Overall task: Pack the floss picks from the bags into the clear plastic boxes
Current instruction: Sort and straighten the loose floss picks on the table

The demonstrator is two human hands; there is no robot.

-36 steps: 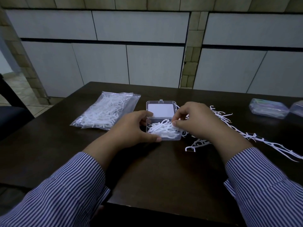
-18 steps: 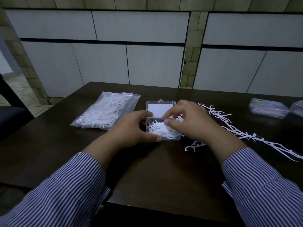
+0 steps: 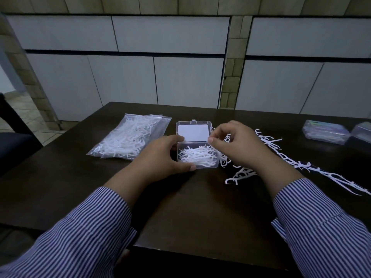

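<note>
A small clear plastic box (image 3: pixel 197 166) stands open mid-table, its lid (image 3: pixel 192 132) laid back flat. White floss picks (image 3: pixel 197 155) lie heaped inside it. My left hand (image 3: pixel 160 155) grips the box's left side, thumb along the front wall. Over the box's right edge hovers my right hand (image 3: pixel 241 145), thumb and forefinger apart with no pick visible between them. A zip bag of floss picks (image 3: pixel 130 137) lies left of the box. Loose floss picks (image 3: pixel 301 165) trail across the table to the right, some hidden under my right hand.
Two closed clear boxes (image 3: pixel 326 132) (image 3: pixel 362 131) sit at the far right of the dark wooden table (image 3: pixel 200 207). A dark chair (image 3: pixel 12 141) stands off the table's left edge. White cabinet doors line the wall behind.
My right hand carried pinched picks leftward over the box, then rose slightly with its fingers spread. The heap in the box looks fuller. My left hand has stayed on the box.
</note>
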